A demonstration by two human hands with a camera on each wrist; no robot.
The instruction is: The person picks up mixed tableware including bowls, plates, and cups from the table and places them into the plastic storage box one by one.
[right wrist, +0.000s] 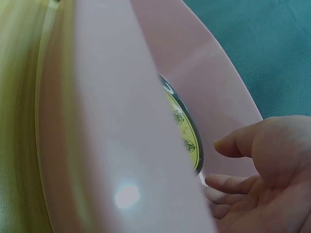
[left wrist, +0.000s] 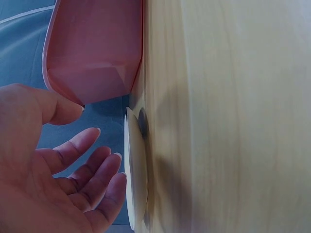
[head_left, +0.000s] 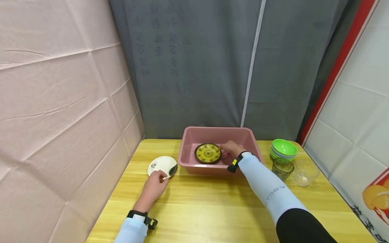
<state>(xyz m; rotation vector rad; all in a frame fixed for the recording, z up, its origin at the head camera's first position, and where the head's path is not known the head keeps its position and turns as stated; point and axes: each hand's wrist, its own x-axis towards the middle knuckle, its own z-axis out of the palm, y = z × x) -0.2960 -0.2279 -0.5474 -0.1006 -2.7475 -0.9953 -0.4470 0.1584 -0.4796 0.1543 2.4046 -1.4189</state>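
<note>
A yellow plate (head_left: 208,153) with a dark rim and dark printed marks lies inside the pink plastic basin (head_left: 194,135). My right hand (head_left: 232,148) reaches over the basin's near wall, its fingertips close to the plate's right edge. In the right wrist view the thumb and fingers (right wrist: 228,185) are apart with nothing pinched between them; the near wall hides part of the plate. Left of the basin lies a white plate (head_left: 161,163) with a floral print and a dark green patch. At its near edge is my left hand (left wrist: 63,165), fingers loosely curved, thumb spread away.
On the right of the wooden table (head_left: 209,209) stand stacked bowls with a green one (head_left: 285,147) on top, a dark tinted glass (head_left: 282,168) and a clear glass (head_left: 305,173). A grey curtain (head_left: 197,67) hangs behind; pale walls flank both sides.
</note>
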